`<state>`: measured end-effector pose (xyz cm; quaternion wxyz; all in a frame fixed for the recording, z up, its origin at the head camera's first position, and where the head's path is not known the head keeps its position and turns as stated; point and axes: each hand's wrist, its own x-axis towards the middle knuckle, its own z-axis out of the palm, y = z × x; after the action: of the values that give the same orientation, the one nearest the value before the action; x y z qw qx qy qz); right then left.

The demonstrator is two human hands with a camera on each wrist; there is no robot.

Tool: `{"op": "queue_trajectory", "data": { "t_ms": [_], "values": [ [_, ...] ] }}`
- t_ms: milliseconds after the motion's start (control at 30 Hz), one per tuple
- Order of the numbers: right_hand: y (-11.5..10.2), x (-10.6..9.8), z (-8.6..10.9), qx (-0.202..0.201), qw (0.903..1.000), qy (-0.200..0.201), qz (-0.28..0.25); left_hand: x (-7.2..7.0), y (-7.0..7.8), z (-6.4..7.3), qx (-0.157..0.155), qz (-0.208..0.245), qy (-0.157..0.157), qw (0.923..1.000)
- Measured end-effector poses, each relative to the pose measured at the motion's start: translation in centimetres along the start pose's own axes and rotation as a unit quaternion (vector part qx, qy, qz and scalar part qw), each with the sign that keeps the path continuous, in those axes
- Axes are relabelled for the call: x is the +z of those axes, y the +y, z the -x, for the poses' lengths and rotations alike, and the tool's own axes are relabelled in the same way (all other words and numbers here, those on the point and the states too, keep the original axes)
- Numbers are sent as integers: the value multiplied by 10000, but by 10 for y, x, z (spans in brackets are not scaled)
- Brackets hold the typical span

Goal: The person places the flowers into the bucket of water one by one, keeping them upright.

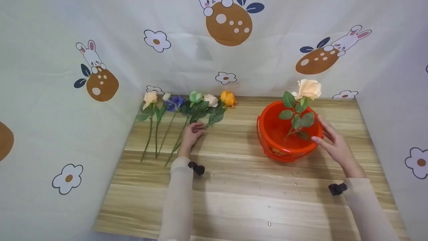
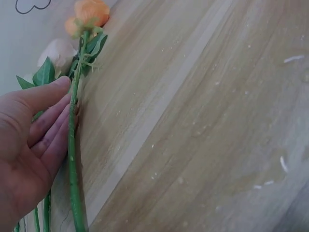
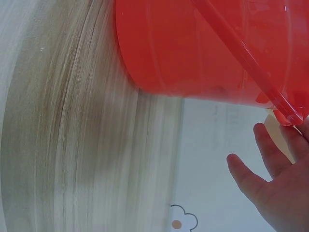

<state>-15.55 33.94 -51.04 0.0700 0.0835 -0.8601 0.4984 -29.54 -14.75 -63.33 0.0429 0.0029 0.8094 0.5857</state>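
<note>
At the left side of the table, my left hand (image 1: 192, 136) is at the stem of an orange rose (image 1: 228, 98). In the left wrist view, the rose's green stem (image 2: 72, 159) crosses in front of the extended fingers, and the thumb tip lies close beside it. My right hand (image 1: 336, 147) touches the right rim of a red bucket (image 1: 267, 140), its thumb at the rim. The right wrist view shows spread fingers (image 3: 270, 150) outside the bucket, near the end of its handle. Inside the bucket leans a peach rose (image 1: 309, 89), its bloom above the rim.
Left of the left hand lie a peach rose (image 1: 150, 98), a small white bud (image 1: 166, 96), a purple flower (image 1: 175, 103), a green rose (image 1: 196, 96) and a pale rose (image 1: 210, 100). Water drops (image 1: 269, 223) dot the wooden table (image 1: 234, 201). A printed cloth (image 1: 187, 63) stands around it.
</note>
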Motion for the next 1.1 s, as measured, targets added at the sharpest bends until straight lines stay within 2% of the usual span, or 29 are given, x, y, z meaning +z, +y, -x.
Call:
{"op": "queue_trajectory", "data": {
  "t_ms": [133,333,567,900,967,1100],
  "values": [
    [0,-1,1,-4,10000,4,-11,0,1,-3,-73,-433,-126,9990],
    [0,-1,1,123,9999,-9,66,0,2,-5,-110,-605,-230,9978],
    [2,0,0,-61,10000,24,-57,-2,5,-5,-410,-156,-365,9984],
    [3,0,0,-91,9999,-8,-63,0,9,-2,-445,164,-703,9964],
    [2,0,0,-65,10000,-12,-43,-1,18,3,-435,254,-848,9951],
    [1,0,0,-42,10000,-21,-46,-1,20,4,-500,458,-948,9932]
  ]
}}
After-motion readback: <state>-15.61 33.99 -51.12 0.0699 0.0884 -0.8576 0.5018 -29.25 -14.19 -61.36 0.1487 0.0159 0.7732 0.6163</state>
